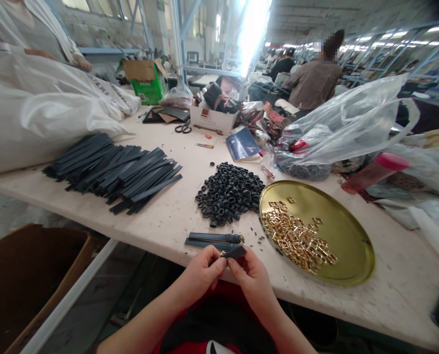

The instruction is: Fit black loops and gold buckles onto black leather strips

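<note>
At the table's near edge, my left hand (203, 269) and my right hand (251, 271) meet with closed fingers. Between them is a short dark leather strap (235, 252), pinched by my right hand. A gold buckle (222, 253) shows at the strap's left end, in the fingertips of my left hand. Just beyond lie finished-looking dark straps (212, 240) with gold buckles. Farther back is a heap of small black leather loops (230, 191). To the right, a round gold tray (352, 236) holds many loose gold buckles (302, 238).
Left on the table are piled dark strips (131, 169) and a large white sack (38, 108). Scissors (183, 129), a blue notebook (242, 143) and a white box (214, 119) lie behind. Plastic bags (337, 132) and a pink-lidded bottle (374, 172) crowd the right. A cardboard box (31, 275) stands below left.
</note>
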`<state>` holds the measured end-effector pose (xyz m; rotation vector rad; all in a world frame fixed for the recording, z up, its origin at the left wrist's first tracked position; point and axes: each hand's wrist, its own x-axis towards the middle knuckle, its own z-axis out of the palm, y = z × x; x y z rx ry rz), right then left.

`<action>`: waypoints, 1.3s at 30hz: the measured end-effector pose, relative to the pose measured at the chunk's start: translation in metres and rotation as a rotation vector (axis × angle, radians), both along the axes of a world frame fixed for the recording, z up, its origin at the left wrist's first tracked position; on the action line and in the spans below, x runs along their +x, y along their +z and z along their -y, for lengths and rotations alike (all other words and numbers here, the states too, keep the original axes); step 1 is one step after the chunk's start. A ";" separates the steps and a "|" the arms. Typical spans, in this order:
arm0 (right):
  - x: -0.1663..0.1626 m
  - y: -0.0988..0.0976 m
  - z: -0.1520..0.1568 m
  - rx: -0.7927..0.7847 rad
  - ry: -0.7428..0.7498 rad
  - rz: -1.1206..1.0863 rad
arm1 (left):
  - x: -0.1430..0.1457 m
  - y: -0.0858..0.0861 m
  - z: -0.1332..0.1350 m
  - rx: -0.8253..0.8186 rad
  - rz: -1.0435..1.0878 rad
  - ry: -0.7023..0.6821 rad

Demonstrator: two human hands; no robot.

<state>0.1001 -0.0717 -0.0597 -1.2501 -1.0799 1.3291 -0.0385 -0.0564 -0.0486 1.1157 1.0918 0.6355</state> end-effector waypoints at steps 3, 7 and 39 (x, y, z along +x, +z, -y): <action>0.004 -0.001 -0.003 -0.082 0.052 -0.080 | 0.000 0.002 0.002 0.046 -0.036 -0.004; 0.004 0.001 -0.002 -0.146 0.117 -0.156 | -0.001 0.002 0.005 0.088 -0.048 -0.021; 0.036 -0.027 -0.115 0.192 0.012 0.983 | -0.004 -0.018 -0.034 0.081 -0.162 0.048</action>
